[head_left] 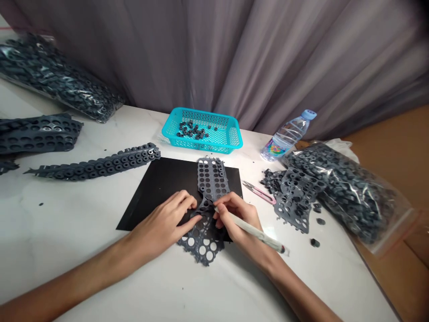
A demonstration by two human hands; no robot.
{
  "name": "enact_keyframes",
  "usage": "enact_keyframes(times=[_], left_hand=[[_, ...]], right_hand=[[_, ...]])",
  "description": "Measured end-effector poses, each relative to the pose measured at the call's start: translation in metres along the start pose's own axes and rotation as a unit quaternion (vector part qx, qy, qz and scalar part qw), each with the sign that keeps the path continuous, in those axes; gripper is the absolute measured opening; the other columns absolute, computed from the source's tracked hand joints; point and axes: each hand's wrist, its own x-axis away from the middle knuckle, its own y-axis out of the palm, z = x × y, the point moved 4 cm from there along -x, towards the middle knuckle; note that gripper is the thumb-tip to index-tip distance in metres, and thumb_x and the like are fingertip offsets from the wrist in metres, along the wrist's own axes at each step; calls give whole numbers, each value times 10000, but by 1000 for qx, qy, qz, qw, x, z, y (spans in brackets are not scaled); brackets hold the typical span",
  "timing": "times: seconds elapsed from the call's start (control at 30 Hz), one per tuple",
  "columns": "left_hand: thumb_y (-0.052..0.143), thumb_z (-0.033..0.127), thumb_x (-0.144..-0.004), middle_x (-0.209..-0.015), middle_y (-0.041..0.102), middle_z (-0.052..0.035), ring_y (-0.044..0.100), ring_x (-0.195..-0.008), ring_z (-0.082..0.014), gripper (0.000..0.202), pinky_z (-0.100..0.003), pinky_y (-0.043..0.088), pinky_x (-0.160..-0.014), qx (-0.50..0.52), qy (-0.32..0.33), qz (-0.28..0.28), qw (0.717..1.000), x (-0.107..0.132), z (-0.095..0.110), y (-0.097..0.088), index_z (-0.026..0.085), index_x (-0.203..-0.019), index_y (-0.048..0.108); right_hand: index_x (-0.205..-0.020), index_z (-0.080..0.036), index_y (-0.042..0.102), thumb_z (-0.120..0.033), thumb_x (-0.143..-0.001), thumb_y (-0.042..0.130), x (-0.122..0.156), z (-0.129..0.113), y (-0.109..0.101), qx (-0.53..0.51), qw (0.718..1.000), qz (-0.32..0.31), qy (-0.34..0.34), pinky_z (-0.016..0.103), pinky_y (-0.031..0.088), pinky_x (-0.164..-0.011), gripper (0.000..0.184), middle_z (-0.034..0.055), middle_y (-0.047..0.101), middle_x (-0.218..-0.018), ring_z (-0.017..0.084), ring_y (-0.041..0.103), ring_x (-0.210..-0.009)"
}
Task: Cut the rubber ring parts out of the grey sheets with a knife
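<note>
A dark grey rubber sheet full of round holes (pixel 213 176) lies over a black mat (pixel 157 183), its near end hanging past the mat's edge onto the table. My left hand (pixel 172 212) is closed at the sheet's left edge, thumb and fingertips gripping its narrow middle part. Held like a pen in my right hand (pixel 239 214) is a slim tool with a pale, whitish handle (pixel 256 231). Its tip meets the sheet near my left fingertips, and my right fingers hide part of it. A few small rubber pieces still sit in the sheet's upper right holes.
A turquoise basket (pixel 203 145) with small black rubber pieces stands behind the mat. To the right are pink thread snips (pixel 259 192), a water bottle (pixel 288 136), a scrap holed sheet (pixel 296 201) and a filled bag (pixel 355 192). Leftward lie a studded rubber strip (pixel 100 167) and another bag (pixel 56 71).
</note>
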Motion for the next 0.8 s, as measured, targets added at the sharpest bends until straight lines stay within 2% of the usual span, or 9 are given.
enact_keyframes(times=[0.1,0.17,0.27,0.33,0.4,0.53,0.63,0.73,0.8], left_hand=[[528,368,-1078,-905,583,5,596,-799,-173,207,-345,478,-786,47,-78,-9,996,4,3,6,227,-928,550],[555,430,-1052,-774,590,26,588,-701,-165,253,-319,462,-687,110,-148,-59,981,4,8,11,228,-898,551],[589,570,-997,-652,609,29,597,-593,-167,369,-275,426,-531,244,-231,-159,928,1,13,18,220,-879,581],[567,641,-979,-657,631,12,595,-540,-168,448,-268,409,-464,288,-258,-184,904,-2,9,16,212,-851,578],[538,655,-988,-693,658,5,607,-535,-169,456,-277,421,-475,261,-260,-167,915,-5,2,8,216,-869,567],[593,617,-988,-774,709,19,668,-700,-193,377,-313,460,-670,89,-211,-108,967,-3,0,-11,241,-970,593],[609,583,-989,-796,735,1,690,-754,-209,365,-325,440,-701,39,-204,-108,972,-1,9,-11,231,-892,607],[579,596,-988,-768,756,-39,713,-690,-203,447,-299,429,-610,179,-223,-169,943,-2,17,5,207,-770,565],[607,656,-943,-815,788,-83,733,-664,-203,489,-271,408,-521,333,-235,-223,886,-3,21,18,196,-784,572]], right_hand=[[-1042,-222,640,-381,-1089,575,-1,4,-2,-8,999,-26,21,227,548,-540,178,-4,691,-771,149,715,-620],[-1061,-225,624,-421,-1088,575,-3,8,-5,-37,997,-44,41,242,577,-507,203,-12,685,-783,148,706,-568],[-1051,-228,607,-456,-1083,574,-5,12,-11,-51,995,-59,66,252,595,-465,232,-20,669,-782,148,693,-540],[-1034,-229,597,-449,-1079,579,-5,12,-15,-43,993,-69,82,248,600,-464,225,-21,660,-787,147,691,-553],[-1022,-228,589,-440,-1078,581,-5,12,-16,-33,990,-97,101,236,598,-475,219,-23,651,-787,144,699,-573],[-1003,-220,563,-473,-1082,570,-2,8,-20,-30,977,-165,134,202,572,-492,265,-19,661,-802,147,743,-611],[-1010,-217,536,-525,-1079,566,1,8,-25,-38,962,-207,175,193,549,-472,317,-14,682,-794,163,765,-596],[-1005,-218,518,-550,-1056,607,1,7,-32,-62,948,-236,202,219,565,-464,348,-16,689,-757,184,766,-578],[-991,-217,521,-551,-1045,628,-1,5,-35,-81,951,-232,189,243,581,-468,355,-2,703,-764,198,770,-602]])
